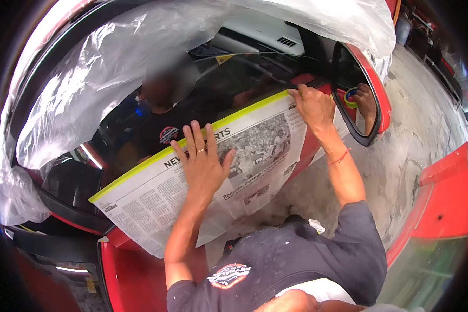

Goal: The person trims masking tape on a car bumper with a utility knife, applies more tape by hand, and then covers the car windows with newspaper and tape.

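Note:
A newspaper sheet (156, 210) hangs over the outside of a red car door, with a yellow-green strip of masking tape (127, 177) along its top edge at the base of the window (234, 86). My left hand (200, 164) lies open on the paper and tape, fingers spread. At the strip's right end, near the side mirror, my right hand (315, 106) is closed with its fingers curled. The mirror's reflection shows a roll of yellow-green tape (351, 98) in that hand; directly, my hand hides it.
Clear plastic sheeting (109, 62) covers the car's roof and rear part. The red side mirror (382, 112) juts out right of my right hand. Another red panel (450, 182) stands at the far right on the concrete floor (400, 135).

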A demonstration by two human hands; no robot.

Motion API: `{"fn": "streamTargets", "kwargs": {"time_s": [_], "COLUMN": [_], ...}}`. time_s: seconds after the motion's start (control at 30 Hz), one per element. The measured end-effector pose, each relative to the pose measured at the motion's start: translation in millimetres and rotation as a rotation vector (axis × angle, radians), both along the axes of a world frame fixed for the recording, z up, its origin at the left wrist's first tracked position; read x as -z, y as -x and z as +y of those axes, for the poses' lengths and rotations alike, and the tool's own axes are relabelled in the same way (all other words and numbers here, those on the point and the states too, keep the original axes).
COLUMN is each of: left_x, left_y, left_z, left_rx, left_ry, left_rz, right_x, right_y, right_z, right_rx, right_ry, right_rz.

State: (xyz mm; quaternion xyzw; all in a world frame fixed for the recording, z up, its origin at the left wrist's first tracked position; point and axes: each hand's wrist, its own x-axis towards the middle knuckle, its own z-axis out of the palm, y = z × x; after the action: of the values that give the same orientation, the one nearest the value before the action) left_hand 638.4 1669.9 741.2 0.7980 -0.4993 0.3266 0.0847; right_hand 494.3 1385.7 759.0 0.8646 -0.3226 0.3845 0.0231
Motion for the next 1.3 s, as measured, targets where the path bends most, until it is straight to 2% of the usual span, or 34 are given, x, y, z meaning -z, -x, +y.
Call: {"fn": "streamTargets", "kwargs": {"time_s": [0.43,0.53,0.67,0.73,0.8,0.9,0.97,1.07,1.1,1.2,1.3], "left_x": [-9.9,-16.7,-20.6,-15.6,-10.4,-7.6,-6.4,-5.6,-5.1,-6.2,-5.4], "left_y": [8.9,9.1,18.9,20.8,27.4,25.6,25.6,25.7,25.8,25.6,25.1], "left_z": [-7.7,-38.8,-94.3,-121.5,-149.1,-161.6,-162.9,-162.6,-162.6,-162.7,-161.1], "left_rx": [-0.037,0.046,0.088,0.225,0.242,0.289,0.31,0.301,0.31,0.31,0.314], "left_ry": [-0.07,-0.132,-0.125,-0.12,-0.092,-0.057,-0.043,-0.052,-0.051,-0.042,-0.034], "left_rz": [-0.008,0.057,0.018,0.015,-0.013,-0.041,-0.022,-0.023,-0.026,-0.03,-0.028], "right_x": [8.0,6.6,3.1,3.9,4.9,5.5,11.7,21.5,23.1,19.5,-1.4], "right_y": [-10.8,-9.2,-8.8,-8.9,-6.2,14.3,35.3,45.6,42.5,19.8,-5.7], "right_z": [-5.5,-7.0,-4.5,-5.4,-5.0,-3.4,6.4,10.4,5.7,-21.6,-32.2], "right_rx": [-0.008,-0.02,-0.015,-0.032,-0.051,-0.115,-0.289,-0.301,-0.154,-0.051,0.045], "right_ry": [-0.031,-0.025,-0.045,-0.057,-0.066,-0.057,-0.097,-0.058,-0.023,0.05,-0.02], "right_rz": [0.01,0.012,0.031,0.031,0.029,0.004,-0.1,-0.118,0.005,0.06,0.152]}}
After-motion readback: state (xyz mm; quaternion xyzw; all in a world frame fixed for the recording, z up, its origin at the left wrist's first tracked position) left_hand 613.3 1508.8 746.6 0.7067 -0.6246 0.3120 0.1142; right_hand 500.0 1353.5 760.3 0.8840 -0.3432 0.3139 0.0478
